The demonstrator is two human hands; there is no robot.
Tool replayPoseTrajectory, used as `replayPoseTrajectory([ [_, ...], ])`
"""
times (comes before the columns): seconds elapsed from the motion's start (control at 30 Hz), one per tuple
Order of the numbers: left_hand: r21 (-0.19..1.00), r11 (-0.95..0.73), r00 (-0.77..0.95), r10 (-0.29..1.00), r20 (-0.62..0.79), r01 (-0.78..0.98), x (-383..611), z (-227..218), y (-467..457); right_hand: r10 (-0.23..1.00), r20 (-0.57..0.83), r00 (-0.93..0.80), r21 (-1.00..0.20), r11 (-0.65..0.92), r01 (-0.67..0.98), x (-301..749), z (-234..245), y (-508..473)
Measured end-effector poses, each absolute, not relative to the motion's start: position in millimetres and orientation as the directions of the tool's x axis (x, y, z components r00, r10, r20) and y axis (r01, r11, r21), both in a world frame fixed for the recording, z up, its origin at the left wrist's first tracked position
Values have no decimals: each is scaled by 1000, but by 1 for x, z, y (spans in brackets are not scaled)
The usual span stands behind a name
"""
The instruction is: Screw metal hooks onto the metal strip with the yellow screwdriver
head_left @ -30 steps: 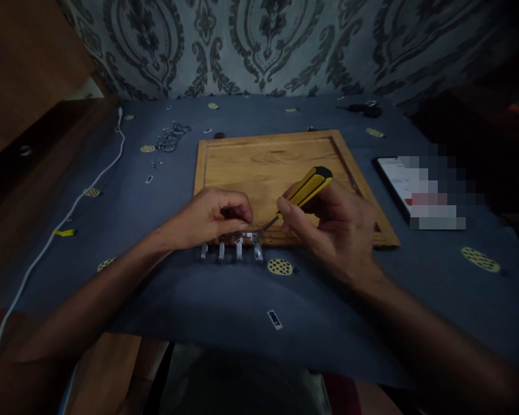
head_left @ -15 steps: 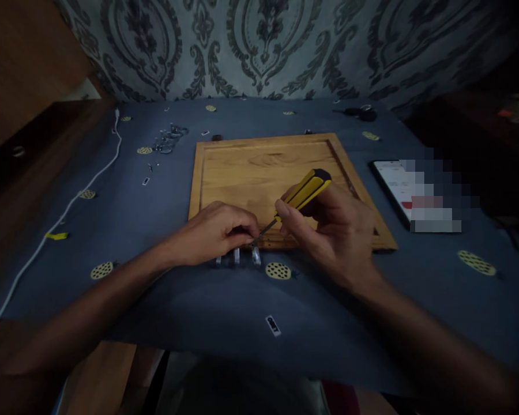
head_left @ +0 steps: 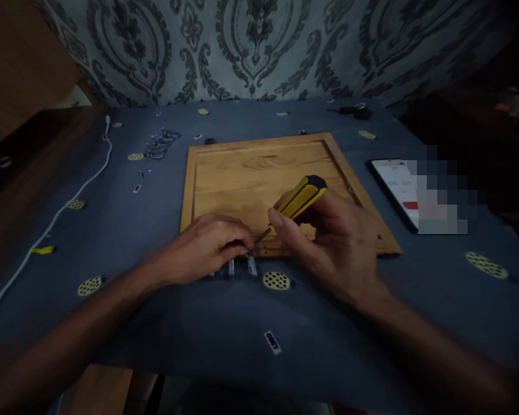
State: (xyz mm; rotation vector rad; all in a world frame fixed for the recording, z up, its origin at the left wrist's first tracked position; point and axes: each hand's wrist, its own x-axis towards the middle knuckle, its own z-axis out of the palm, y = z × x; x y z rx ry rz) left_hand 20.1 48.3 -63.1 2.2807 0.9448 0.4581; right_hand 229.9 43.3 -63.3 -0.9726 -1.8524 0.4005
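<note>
My right hand (head_left: 341,236) is wrapped round a yellow-and-black screwdriver (head_left: 300,199), its handle leaning up to the right. The thin shaft slants down to the near edge of a wooden board (head_left: 237,178) with a raised frame. Right beside the tip, my left hand (head_left: 207,248) rests on that edge, thumb and forefinger pinched together; what they grip is too small to make out. Just under these fingertips a shiny metal hook (head_left: 252,266) hangs over the edge. Another metal hook (head_left: 231,267) shows to its left, partly covered by the hand. Small dark holes dot the edge.
Several loose metal hooks (head_left: 160,145) lie behind on the left, with small bits (head_left: 142,173) nearby. A phone (head_left: 395,190) lies right of the board, dark keys (head_left: 357,110) at the back. A white cable (head_left: 75,199) runs along the left side of the blue patterned cloth (head_left: 177,334).
The view has shifted slightly, so the board sits a little lower and further left. Both hands keep their places at the near edge, and the screwdriver remains at the same hook.
</note>
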Motion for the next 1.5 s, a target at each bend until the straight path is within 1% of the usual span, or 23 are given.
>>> replayPoseTrajectory([
  [0.1,669,-562,692,716,98,486,20,-64,48,749,624,-223,-617,647,448,230,-62,42],
  [0.3,677,-537,680,730,73,503,22,-65,46,718,644,-263,-566,679,468,232,-62,43],
  [0.47,681,-539,681,728,79,497,25,-62,47,662,696,-280,-512,730,453,232,-62,46],
  [0.57,680,-532,671,737,79,505,26,-60,48,659,695,-287,-503,731,461,232,-61,46],
  [0.8,748,-403,636,771,-33,528,27,-57,50,641,711,-291,-473,741,477,233,-62,46],
  [0.87,753,-389,632,774,-46,530,26,-57,50,637,713,-291,-469,743,477,233,-63,46],
  [1.17,721,-423,618,786,-8,548,28,-59,47,606,743,-285,-454,769,450,232,-63,47],
  [1.4,722,-449,623,782,33,526,32,-59,45,632,714,-303,-492,760,426,232,-63,44],
  [1.5,745,-423,617,786,19,516,32,-61,45,633,712,-302,-508,763,400,232,-63,44],
])
